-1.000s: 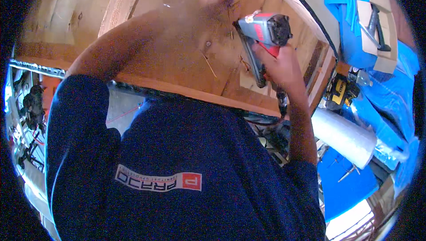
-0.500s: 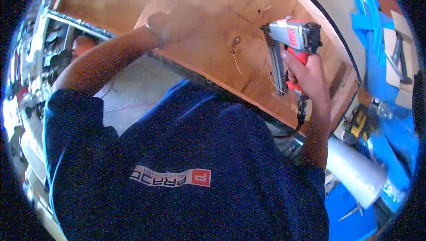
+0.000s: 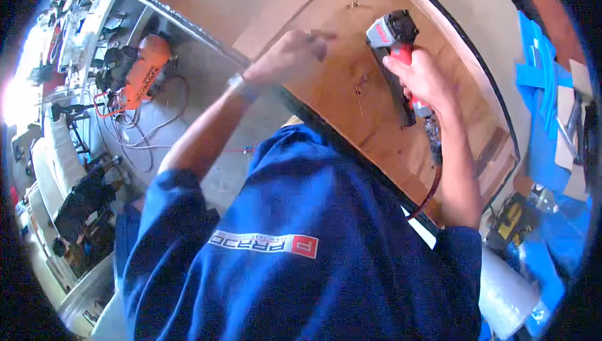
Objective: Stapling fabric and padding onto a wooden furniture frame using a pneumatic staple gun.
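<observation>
My right hand [image 3: 423, 80] is wrapped around the red grip of a grey and red pneumatic staple gun [image 3: 390, 30], held over a brown wooden panel [image 3: 382, 146]. A dark red air hose [image 3: 433, 190] runs down from its grip. My left hand [image 3: 291, 55], smeared by motion, is over the panel near its close edge. One finger stretches out toward the staple gun, the others look bent, and I see nothing held. A band sits on that wrist. Thin loose strands [image 3: 359, 96] stick up from the panel.
An orange air compressor [image 3: 147, 71] stands on the floor at the left, with coiled hoses [image 3: 141, 134] beside it. A dark strip [image 3: 467, 37] edges the curved far side of the panel. Blue sheeting [image 3: 539, 77], a yellow and black tool [image 3: 511, 218] and a clear plastic roll [image 3: 508, 294] lie at the right.
The view has shifted, bringing the orange compressor into sight. My left hand has moved right and nearer to me across the panel. The staple gun stays in my right hand, slightly higher in view.
</observation>
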The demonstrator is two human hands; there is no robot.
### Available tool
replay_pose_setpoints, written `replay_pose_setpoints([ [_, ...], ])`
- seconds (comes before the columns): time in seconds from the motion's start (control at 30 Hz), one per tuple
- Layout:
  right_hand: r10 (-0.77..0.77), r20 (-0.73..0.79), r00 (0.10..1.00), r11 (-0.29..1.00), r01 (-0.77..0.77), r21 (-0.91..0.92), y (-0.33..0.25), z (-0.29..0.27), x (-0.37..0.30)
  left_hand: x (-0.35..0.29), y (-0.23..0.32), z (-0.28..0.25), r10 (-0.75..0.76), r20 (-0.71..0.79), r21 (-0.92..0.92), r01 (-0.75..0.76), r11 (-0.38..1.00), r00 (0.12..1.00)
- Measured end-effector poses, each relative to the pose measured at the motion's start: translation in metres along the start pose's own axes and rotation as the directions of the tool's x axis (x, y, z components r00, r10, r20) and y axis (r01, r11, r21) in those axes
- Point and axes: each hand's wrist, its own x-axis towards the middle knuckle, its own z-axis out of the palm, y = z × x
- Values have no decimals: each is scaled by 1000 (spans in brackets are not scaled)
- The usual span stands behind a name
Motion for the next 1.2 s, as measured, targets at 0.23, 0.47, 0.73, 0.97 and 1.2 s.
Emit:
replay_pose_setpoints([
  [0.23,-50,-161,986,994,33,-104,-12,5,-10,12,39,48,-334,-240,-416,214,884,912],
  [0.47,176,-98,979,984,-179,-17,-9,-5,0,6,66,71,-594,-370,-595,309,742,714],
  [0.73,-56,96,994,995,64,-77,-55,-5,0,-28,25,110,1,-30,295,7,956,1000],
  [0.97,-122,301,946,973,173,-150,-61,7,5,-26,-8,130,62,98,512,-104,853,993],
  [1.2,-213,351,912,946,282,-158,-41,12,14,-24,-32,149,474,-170,716,-223,662,864],
])
